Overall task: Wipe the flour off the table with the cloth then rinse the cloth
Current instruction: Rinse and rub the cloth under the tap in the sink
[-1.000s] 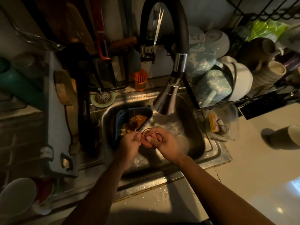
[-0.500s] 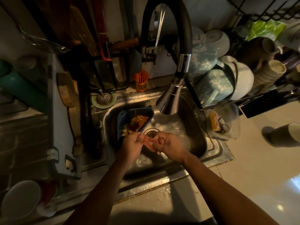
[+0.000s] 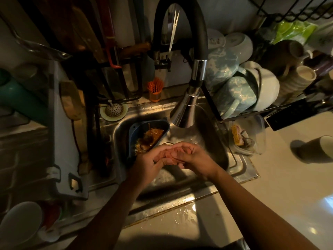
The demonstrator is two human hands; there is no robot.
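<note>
1. While the pale table (image 3: 288,186) on the right took up the most room, no flour could be made out on it, so the wiping step looked done.
2. The steel sink (image 3: 180,197) sat in the middle, and water drops lay on the surface just near of its rim. That pointed to the rinsing step being in hand.
3. The black faucet (image 3: 184,112) arched over from the far side, its head aimed into the basin just far of the hands. Whether water was running could not be told.
4. The left hand (image 3: 149,164) and right hand (image 3: 198,159) met over the basin. The left fingers lay fairly straight across into the right, and the right fingers curled over them. Whether anything was pinched between them could not be told.
5. A blue basket (image 3: 134,130) of food scraps hung in the far-left corner of the sink, just beside the left hand.
6. The cloth was nowhere visible, neither in the hands nor in the basin. The next move therefore probably called for finding it, or bringing it out from between the palms, and squeezing it under the faucet head.
</note>
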